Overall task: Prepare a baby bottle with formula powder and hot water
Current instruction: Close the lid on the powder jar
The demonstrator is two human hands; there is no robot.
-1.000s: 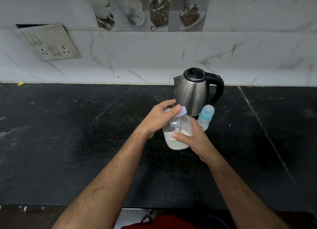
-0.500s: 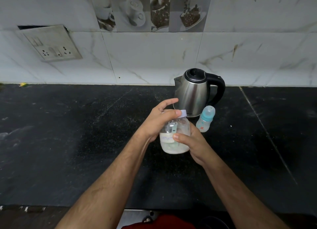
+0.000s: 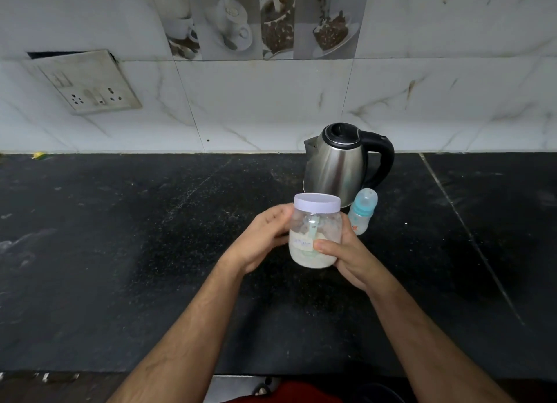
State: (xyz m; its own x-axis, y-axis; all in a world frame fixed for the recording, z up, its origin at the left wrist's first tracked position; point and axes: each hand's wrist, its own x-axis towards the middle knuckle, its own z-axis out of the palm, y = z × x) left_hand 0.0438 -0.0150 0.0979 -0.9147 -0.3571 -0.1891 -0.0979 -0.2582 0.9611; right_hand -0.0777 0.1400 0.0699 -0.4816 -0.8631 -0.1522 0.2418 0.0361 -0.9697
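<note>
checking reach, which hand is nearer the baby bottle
Right. The right hand sits just in front of the baby bottle; the left hand is across the jar.

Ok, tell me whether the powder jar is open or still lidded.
Lidded: the pale lid sits on the jar, held between the left hand and right hand. Whether it is screwed tight cannot be told.

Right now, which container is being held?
The clear formula jar with the lilac lid, gripped by both hands; the kettle and baby bottle stand untouched.
</note>
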